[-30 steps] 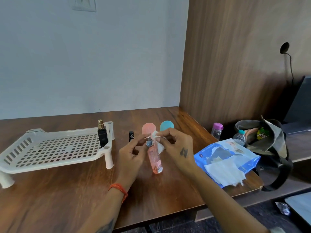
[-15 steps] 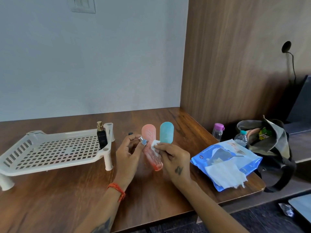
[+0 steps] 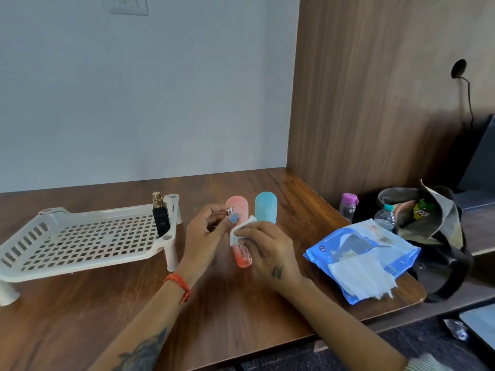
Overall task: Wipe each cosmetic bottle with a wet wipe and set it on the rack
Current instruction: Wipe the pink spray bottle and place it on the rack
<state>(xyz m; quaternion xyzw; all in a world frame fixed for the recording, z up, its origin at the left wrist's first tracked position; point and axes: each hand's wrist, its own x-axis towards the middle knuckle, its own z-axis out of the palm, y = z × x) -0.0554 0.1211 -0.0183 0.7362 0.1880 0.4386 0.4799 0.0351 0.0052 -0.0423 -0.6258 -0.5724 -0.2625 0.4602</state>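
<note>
The pink spray bottle (image 3: 242, 254) sits between my two hands, just to the right of the rack (image 3: 80, 236), tilted with its silver nozzle end up toward my left hand (image 3: 206, 236) and its rounded base low, close to the wooden table (image 3: 107, 303); I cannot tell whether the base touches the wood. My left hand has its fingers curled in, pinching the bottle's neck near the small blue collar. My right hand (image 3: 270, 250) has its fingers bent over a white wet wipe (image 3: 241, 231), pressing the folded cloth against the upper body of the bottle.

The bottle is slim, clear plastic, pale at the top and deepening to coral at the bottom. The wipe looks soft and crumpled. The rack is cream plastic with a square-holed deck and stubby legs; a black perfume bottle (image 3: 160, 218) with a gold sprayer stands upright on its right rear corner. Beyond the rack's right end, behind my hands, stand a pink cap (image 3: 241, 206) and a blue cap (image 3: 265, 210), both smooth rounded shapes. Further right of the rack lies the glossy blue wipe packet (image 3: 361, 253), a loose white sheet spilling from it.
</note>
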